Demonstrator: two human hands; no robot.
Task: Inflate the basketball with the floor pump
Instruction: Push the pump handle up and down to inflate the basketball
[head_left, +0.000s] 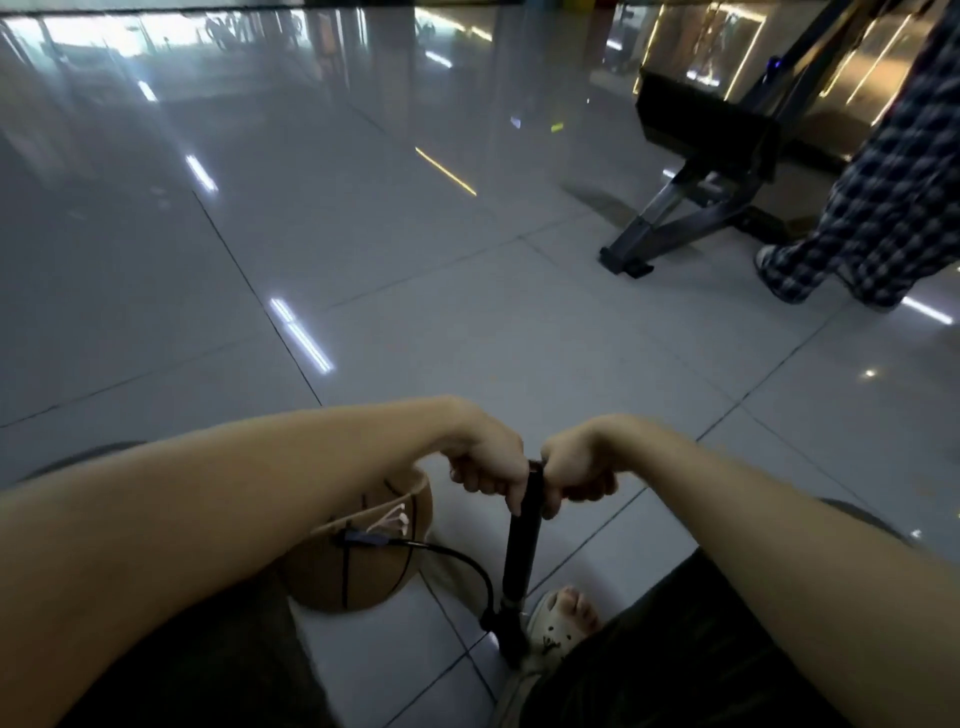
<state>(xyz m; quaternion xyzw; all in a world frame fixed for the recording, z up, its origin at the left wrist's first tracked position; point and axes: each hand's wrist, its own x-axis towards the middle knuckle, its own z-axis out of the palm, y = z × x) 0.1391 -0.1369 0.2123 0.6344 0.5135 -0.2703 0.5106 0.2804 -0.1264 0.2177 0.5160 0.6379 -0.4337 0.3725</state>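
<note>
Spreading grey and glossy, the tiled floor gave the pump a flat, hard footing. A black stand and a bystander's checked trousers stood well apart at upper right, clear of the work. Basketball lay on the floor just beside the pump, partly hidden under the left forearm, kept close so the short hose could reach its valve. Floor pump stood near upright, base pinned by a sandalled foot, likely to stop it tipping. Left hand and right hand were each clamped on the crossbar handle, either side of the shaft, which spread the push evenly. Blue-tipped connector sat on the ball; whether fully seated, could not tell.
</note>
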